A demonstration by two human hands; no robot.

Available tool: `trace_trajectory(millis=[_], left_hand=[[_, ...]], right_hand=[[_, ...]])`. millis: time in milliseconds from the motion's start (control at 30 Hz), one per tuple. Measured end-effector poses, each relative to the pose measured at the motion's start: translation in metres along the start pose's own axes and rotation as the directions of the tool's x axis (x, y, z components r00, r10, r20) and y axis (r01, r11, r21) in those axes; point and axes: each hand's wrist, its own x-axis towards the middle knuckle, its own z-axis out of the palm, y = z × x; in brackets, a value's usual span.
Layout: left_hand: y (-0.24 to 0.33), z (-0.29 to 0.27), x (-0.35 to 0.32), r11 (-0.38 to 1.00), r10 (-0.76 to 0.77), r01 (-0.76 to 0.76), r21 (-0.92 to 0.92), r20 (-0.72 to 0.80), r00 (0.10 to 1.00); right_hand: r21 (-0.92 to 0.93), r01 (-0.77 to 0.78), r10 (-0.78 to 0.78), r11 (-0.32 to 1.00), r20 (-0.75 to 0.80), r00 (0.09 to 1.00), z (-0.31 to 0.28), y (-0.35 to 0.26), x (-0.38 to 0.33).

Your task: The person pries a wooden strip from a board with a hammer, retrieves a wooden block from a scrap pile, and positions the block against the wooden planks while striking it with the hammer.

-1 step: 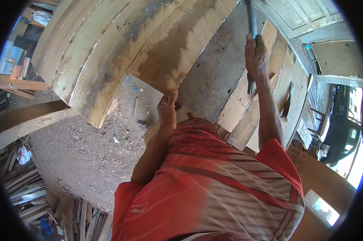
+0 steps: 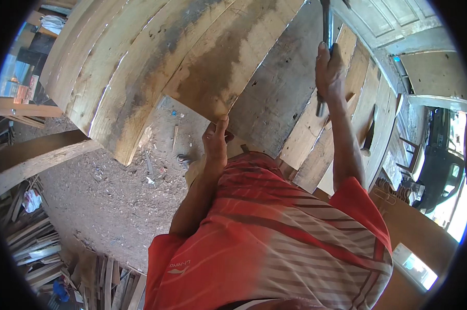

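Observation:
My right hand (image 2: 330,72) is wrapped round the handle of a hammer (image 2: 327,28), raised above the planks. The hammer's head, with what looks like a claw, is partly cut off by the top edge. My left hand (image 2: 216,142) is closed at the near end of a brown-stained wooden board (image 2: 207,72), its thumb at the board's edge and its other fingers curled and partly hidden. To the right of that board lies a dark grey board (image 2: 272,85), with a bright narrow gap between the two.
Paler planks (image 2: 117,77) stretch to the left. A dark, narrow tool (image 2: 369,134) lies on the right-hand planks. A thick timber beam (image 2: 42,155) juts in at left, above a floor (image 2: 114,201) strewn with chips. Scrap wood (image 2: 37,243) is piled at lower left.
The hammer in my right hand has tilted slightly, its head showing a little more and its handle end slightly left. My left hand and the boards stay put.

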Motion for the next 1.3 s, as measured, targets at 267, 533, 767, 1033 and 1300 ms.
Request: trace_trajectory(millis=[267,533,767,1033,1300], left_hand=[[-0.001,-0.004,0.002,0.997,-0.029,0.028,0.068,0.022,0.999],[-0.002,-0.006,0.002,0.992,-0.072,0.064,0.108,0.071,0.995],[-0.011,-0.025,0.010,0.991,-0.092,0.078,0.113,0.125,0.988],[-0.002,-0.053,0.002,0.908,-0.308,0.108,0.405,0.469,0.828],[-0.004,-0.026,-0.021,0.643,-0.643,-0.172,0.746,0.649,0.407]], right_hand=[[-0.330,0.024,0.067,0.944,0.261,0.963,0.037,0.075,0.021],[-0.199,0.031,0.021,0.980,0.253,0.967,0.028,0.067,-0.003],[-0.077,-0.139,0.149,0.987,0.159,0.976,-0.021,0.046,-0.066],[-0.274,-0.225,0.210,0.935,-0.083,0.974,-0.034,0.059,-0.159],[-0.346,-0.317,0.280,0.883,-0.156,0.947,-0.019,0.068,-0.212]])
